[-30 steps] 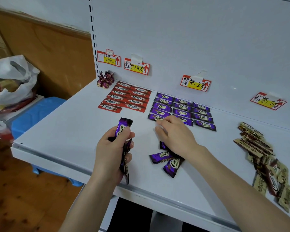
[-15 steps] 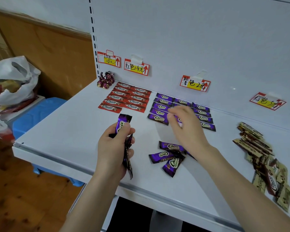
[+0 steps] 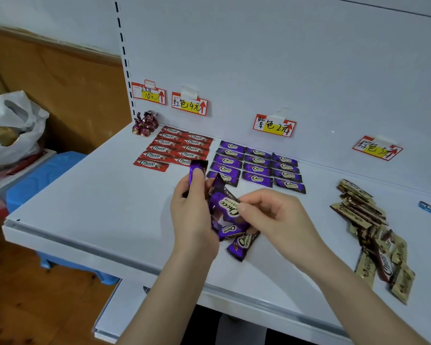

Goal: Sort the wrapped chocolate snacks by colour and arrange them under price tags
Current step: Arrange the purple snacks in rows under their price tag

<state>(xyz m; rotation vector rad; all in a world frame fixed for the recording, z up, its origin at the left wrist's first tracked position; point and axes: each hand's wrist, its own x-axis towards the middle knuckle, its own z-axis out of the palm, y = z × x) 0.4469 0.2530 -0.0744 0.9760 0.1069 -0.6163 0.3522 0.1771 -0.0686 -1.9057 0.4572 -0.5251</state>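
in the head view, the left hand (image 3: 193, 215) grips a bunch of purple snacks (image 3: 225, 215) above the white shelf (image 3: 90, 195), while the right hand (image 3: 274, 217) pinches one of them; rows of purple bars (image 3: 256, 168) lie under the purple price tag (image 3: 274, 126).

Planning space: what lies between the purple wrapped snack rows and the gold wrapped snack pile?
The head view shows only bare white metal shelf between purple snack rows and gold snack pile.

A white plastic bag (image 3: 13, 125) is slumped off to the left, stuffed pretty full, just beside a blue stool (image 3: 42, 178). Wooden floor (image 3: 23, 307) is seen below, wood panelling (image 3: 67, 78) behind.
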